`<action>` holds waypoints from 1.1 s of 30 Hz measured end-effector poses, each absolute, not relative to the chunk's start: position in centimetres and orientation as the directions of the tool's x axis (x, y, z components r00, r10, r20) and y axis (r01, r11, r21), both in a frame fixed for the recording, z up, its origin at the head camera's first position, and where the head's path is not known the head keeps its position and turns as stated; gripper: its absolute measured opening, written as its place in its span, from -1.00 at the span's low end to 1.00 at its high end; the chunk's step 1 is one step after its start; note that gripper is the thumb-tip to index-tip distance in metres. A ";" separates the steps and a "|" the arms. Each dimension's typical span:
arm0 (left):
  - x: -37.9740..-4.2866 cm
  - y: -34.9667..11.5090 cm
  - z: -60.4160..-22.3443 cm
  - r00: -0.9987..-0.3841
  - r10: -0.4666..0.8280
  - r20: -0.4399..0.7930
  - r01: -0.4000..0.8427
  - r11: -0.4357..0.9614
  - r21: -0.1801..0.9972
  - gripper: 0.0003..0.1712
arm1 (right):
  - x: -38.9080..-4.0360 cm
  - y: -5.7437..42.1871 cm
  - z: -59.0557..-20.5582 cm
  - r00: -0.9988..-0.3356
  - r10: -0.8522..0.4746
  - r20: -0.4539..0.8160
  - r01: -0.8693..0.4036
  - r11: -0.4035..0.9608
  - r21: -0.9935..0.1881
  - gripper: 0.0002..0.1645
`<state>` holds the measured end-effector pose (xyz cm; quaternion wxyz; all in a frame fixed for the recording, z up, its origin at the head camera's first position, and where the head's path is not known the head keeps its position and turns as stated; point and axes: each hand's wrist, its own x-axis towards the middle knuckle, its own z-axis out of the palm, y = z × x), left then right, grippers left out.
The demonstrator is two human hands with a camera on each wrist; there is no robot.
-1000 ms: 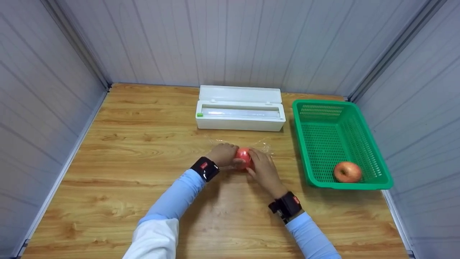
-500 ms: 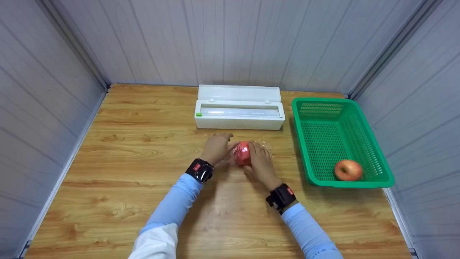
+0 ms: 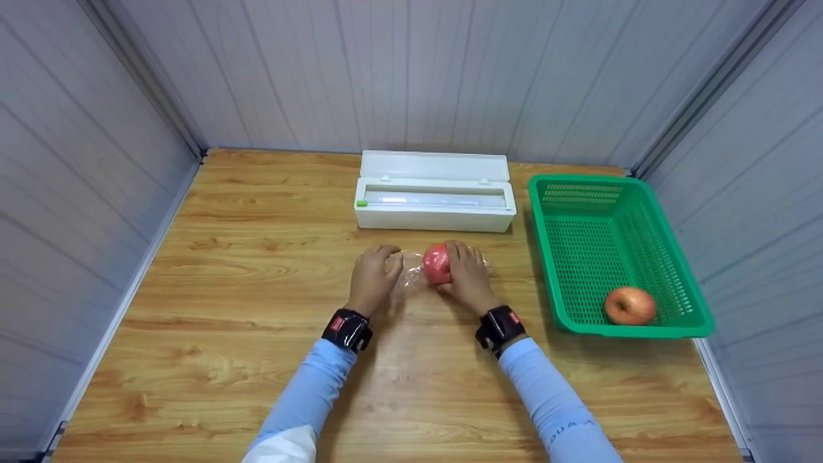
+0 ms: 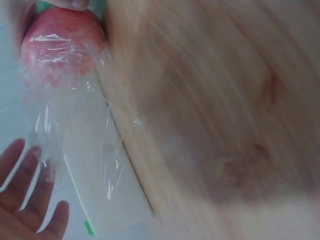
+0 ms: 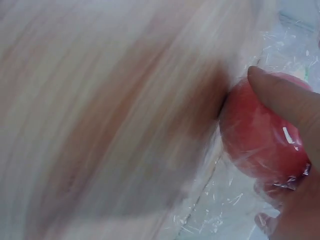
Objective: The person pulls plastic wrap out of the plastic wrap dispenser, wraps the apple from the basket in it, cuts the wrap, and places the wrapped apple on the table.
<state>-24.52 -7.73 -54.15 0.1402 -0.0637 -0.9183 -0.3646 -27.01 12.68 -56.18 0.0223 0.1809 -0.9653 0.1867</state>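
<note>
My right hand (image 3: 470,278) grips a red apple (image 3: 435,264) over the wooden table, thumb on the near side and fingers over the far side. In the right wrist view the thumb (image 5: 287,97) lies across the apple, with clear plastic wrap around it. A loose flap of the plastic wrap (image 4: 47,117) stretches from the apple towards my left hand (image 3: 373,278). The left fingers (image 4: 31,172) are spread and relaxed at the flap's end, thumb apart from them; some film overlaps a fingertip.
Behind the hands stands a white cling film dispenser (image 3: 437,219), its lid raised and a roll inside. A green plastic basket (image 3: 669,257) sits at the right with another apple (image 3: 630,306) in it. Panel walls (image 3: 437,77) border the wooden table (image 3: 225,334).
My left hand has drawn away to the left from the apple, and the film flap now shows between them. The right hand still holds the apple, slightly farther back and turned.
</note>
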 end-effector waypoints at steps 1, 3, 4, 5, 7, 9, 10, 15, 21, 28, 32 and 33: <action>-24.4 -7.9 -54.2 -0.954 -0.001 0.300 0.208 0.717 0.665 -0.69 | -27.0 12.7 -56.2 -0.934 -0.337 0.118 -0.357 0.856 -0.374 0.16; -24.3 -8.1 -54.4 -0.962 -0.033 0.272 0.175 0.689 0.703 -0.64 | -27.0 12.6 -56.4 -0.939 -0.317 0.136 -0.345 0.842 -0.415 0.14; -24.3 -8.2 -54.4 -0.966 -0.047 0.254 0.158 0.672 0.724 -0.61 | -26.9 12.7 -56.5 -0.942 -0.303 0.144 -0.335 0.835 -0.435 0.12; -24.4 -8.3 -54.3 -0.970 -0.062 0.233 0.138 0.651 0.747 -0.59 | -26.8 12.8 -56.5 -0.946 -0.289 0.146 -0.323 0.827 -0.460 0.10; -24.4 -8.5 -54.2 -0.980 -0.093 0.175 0.084 0.605 0.792 -0.56 | -26.6 12.9 -56.6 -0.954 -0.265 0.140 -0.299 0.811 -0.503 0.07; -24.4 -8.8 -54.0 -0.986 -0.113 0.119 0.035 0.562 0.827 -0.53 | -26.2 13.0 -56.5 -0.960 -0.252 0.124 -0.279 0.802 -0.528 0.06; -24.4 -8.9 -53.8 -0.988 -0.121 0.098 0.016 0.543 0.839 -0.52 | -26.0 13.1 -56.5 -0.961 -0.250 0.115 -0.272 0.796 -0.541 0.06; -24.3 -9.3 -53.0 -0.989 -0.146 0.014 -0.054 0.451 0.891 -0.47 | -25.0 13.4 -55.7 -0.964 -0.243 0.105 -0.256 0.757 -0.601 0.05; -24.4 -9.6 -52.7 -0.988 -0.130 -0.086 -0.118 0.256 0.959 -0.38 | -23.5 14.1 -54.0 -0.969 -0.217 0.114 -0.237 0.705 -0.668 0.03; -23.4 -8.5 -51.5 -0.969 0.132 -0.207 -0.211 -0.011 0.977 -0.26 | -21.6 14.9 -52.8 -0.959 -0.209 0.189 -0.282 0.713 -0.642 0.04; -22.5 -7.2 -50.4 -0.973 0.158 -0.169 -0.161 0.061 0.985 -0.34 | -21.0 15.0 -52.4 -0.957 -0.174 0.233 -0.283 0.751 -0.597 0.02; -22.4 -6.8 -50.3 -0.978 0.145 -0.151 -0.138 0.095 0.986 -0.34 | -20.9 15.0 -52.2 -0.957 -0.163 0.239 -0.277 0.760 -0.588 0.02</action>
